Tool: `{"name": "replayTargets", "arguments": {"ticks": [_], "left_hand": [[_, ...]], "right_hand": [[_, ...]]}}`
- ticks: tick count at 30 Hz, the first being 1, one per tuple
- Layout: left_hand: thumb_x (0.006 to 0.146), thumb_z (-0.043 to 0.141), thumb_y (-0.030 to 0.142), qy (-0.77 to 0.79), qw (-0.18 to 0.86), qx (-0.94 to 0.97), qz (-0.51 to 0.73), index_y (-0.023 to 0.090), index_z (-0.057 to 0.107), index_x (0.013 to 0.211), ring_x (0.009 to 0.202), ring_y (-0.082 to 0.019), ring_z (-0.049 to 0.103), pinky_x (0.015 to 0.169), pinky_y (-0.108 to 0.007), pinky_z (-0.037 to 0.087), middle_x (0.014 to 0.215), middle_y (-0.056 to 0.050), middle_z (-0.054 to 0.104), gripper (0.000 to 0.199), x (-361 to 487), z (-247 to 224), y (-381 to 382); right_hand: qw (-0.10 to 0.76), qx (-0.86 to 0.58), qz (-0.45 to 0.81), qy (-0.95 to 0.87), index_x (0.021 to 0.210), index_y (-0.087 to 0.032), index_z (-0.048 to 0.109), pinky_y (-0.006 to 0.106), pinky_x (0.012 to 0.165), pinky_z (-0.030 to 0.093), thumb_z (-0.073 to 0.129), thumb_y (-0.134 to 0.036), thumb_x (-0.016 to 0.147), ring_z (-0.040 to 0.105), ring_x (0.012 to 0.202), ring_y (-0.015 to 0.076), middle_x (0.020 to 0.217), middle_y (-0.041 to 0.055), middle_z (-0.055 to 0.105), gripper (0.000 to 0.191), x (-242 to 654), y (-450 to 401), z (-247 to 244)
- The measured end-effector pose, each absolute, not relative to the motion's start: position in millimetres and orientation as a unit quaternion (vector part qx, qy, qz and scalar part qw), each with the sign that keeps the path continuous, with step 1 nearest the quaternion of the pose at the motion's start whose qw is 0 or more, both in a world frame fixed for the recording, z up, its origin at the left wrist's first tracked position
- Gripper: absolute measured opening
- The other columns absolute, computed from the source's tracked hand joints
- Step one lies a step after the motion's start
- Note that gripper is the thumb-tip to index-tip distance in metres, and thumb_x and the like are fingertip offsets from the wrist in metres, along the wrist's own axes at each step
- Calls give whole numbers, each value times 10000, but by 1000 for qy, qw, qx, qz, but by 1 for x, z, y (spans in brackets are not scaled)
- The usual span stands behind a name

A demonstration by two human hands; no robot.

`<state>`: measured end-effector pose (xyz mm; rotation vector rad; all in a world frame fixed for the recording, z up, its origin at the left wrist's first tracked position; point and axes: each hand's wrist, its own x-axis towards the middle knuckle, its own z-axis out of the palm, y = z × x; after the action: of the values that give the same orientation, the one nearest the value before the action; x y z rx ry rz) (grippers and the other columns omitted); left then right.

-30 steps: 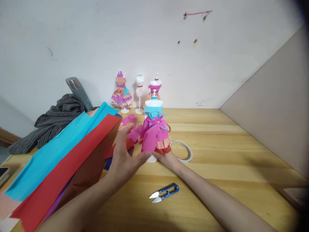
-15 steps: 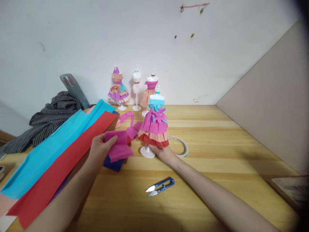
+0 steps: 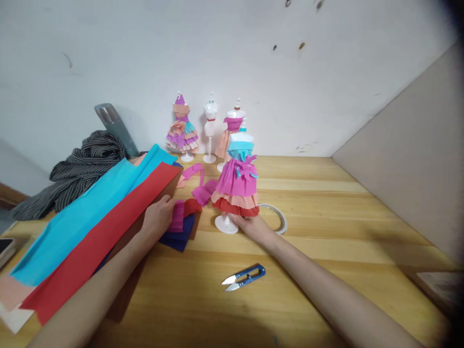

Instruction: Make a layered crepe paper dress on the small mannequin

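Observation:
My left hand is closed at the edge of a magenta piece of crepe paper, low over red and dark blue paper pieces. My right hand is closed at the stand of a small dress form, just under its skirt; the fingertips are partly hidden. The form stands upright on a white round base and wears a light blue top, a tiered magenta, peach and red skirt, and a magenta flower. Thread snips lie nearer to me, touched by neither hand.
Several more dress forms, one in a ruffled dress, stand by the wall. A tape roll lies beyond my right wrist. Long blue and red paper sheets, a striped cloth and a grey bottle are at left.
My left hand has lowered the magenta paper from above the table onto the coloured pieces. My right hand stays at the dress form's stand. The view has shifted slightly.

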<state>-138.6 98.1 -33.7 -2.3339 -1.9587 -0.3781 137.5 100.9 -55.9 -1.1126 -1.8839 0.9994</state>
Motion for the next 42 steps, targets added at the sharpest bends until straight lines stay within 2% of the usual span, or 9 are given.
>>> {"name": "replayTargets", "arguments": {"ticks": [4,10,13,15,17,20,25,37,42], "left_hand": [[948,316,217,-672,62,-718,-169,173,623,1024,932,-178,609,808,-275,472,1020,-98,620,320,-140,-35,116],[792,401,27,-668,33,-732,-128,151,677,879,815,-194,637,707,-277,479,958,-117,633,314,-133,-14,128],[798,423,54,-650,14,-736,-190,180,649,1077,934,-212,630,758,-300,488,1172,-130,608,381,-122,-1,113],[846,482,211,-635,-109,-711,-281,187,675,980,786,-185,631,671,-282,492,996,-90,659,237,-109,5,96],[819,553,340,-602,-401,-630,-282,157,667,772,507,-122,545,467,-234,420,708,-41,633,221,-92,5,80],[694,709,368,-501,-693,-395,-335,143,648,791,420,-56,483,368,-173,314,725,-17,639,253,-65,-3,65],[542,828,226,-443,-734,-233,-459,129,578,718,373,-13,382,346,-130,193,524,53,525,320,-39,-7,72],[639,759,235,-381,-764,-129,-504,165,483,674,425,-45,443,388,-139,266,472,63,473,288,-27,-6,68],[589,814,225,-333,-791,-100,-503,143,552,740,451,-46,487,387,-143,277,591,36,580,313,-17,-7,65]], "right_hand": [[369,-437,375,-729,1033,-232,627,441,935,483,515,-385,861,612,1053,269,1094,101,682,256,139,101,-54],[353,-438,377,-736,960,-228,643,417,866,517,496,-363,869,647,962,259,1003,99,703,220,136,99,-46],[355,-440,378,-733,958,-223,644,400,841,525,505,-360,866,651,951,253,995,96,708,215,134,97,-43],[359,-440,381,-729,958,-212,646,387,825,532,503,-366,868,654,946,246,995,96,709,229,132,97,-44],[366,-436,384,-727,946,-194,644,377,800,539,491,-376,874,660,924,240,979,100,710,249,131,96,-46],[379,-430,379,-727,955,-171,637,393,797,541,483,-393,879,659,919,247,968,112,706,280,129,96,-51],[407,-412,351,-736,1128,-182,612,439,939,488,520,-428,868,599,1102,268,1152,137,666,370,128,96,-59],[417,-410,325,-743,1225,-186,570,434,984,487,484,-481,898,602,1154,265,1250,144,635,449,130,97,-70],[405,-433,286,-753,1275,-206,543,465,1032,445,482,-459,903,564,1201,276,1270,139,617,453,130,98,-82]]}}
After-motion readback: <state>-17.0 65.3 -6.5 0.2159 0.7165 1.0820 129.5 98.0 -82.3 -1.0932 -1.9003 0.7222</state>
